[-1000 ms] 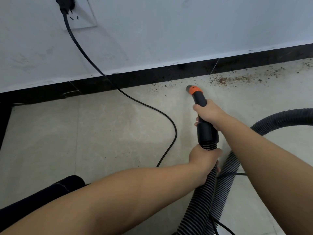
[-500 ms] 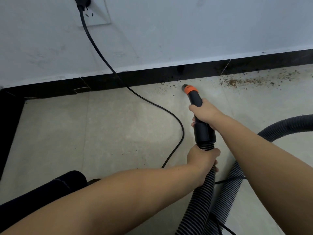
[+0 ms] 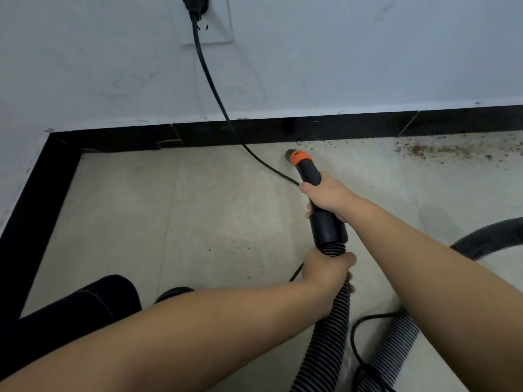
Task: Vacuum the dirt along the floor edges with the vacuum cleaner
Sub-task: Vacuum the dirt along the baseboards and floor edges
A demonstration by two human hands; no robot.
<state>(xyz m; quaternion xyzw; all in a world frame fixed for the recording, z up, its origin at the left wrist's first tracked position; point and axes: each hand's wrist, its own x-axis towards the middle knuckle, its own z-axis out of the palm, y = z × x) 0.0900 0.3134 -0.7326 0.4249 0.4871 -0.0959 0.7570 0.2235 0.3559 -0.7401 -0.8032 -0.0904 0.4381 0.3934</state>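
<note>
The black vacuum nozzle [image 3: 307,172] has an orange collar and its mouth points at the floor near the black skirting board [image 3: 339,127]. My right hand [image 3: 328,193] grips the nozzle's black handle. My left hand [image 3: 328,271] grips the ribbed grey hose [image 3: 325,340] just behind the handle. Brown dirt [image 3: 424,151] lies scattered along the floor edge to the right of the nozzle, with a few specks [image 3: 314,142] by the skirting just beyond the tip.
A black power cord [image 3: 215,89] runs from a wall socket [image 3: 202,21] down across the floor under the nozzle. The hose loops back at the right [image 3: 486,239]. A corner of the skirting is at left [image 3: 56,142]. My dark trouser leg [image 3: 76,309] and shoe are at lower left.
The view has swung left, so the socket, cord and room corner shifted right in the frame. The nozzle has moved left along the skirting, away from the brown dirt patch.
</note>
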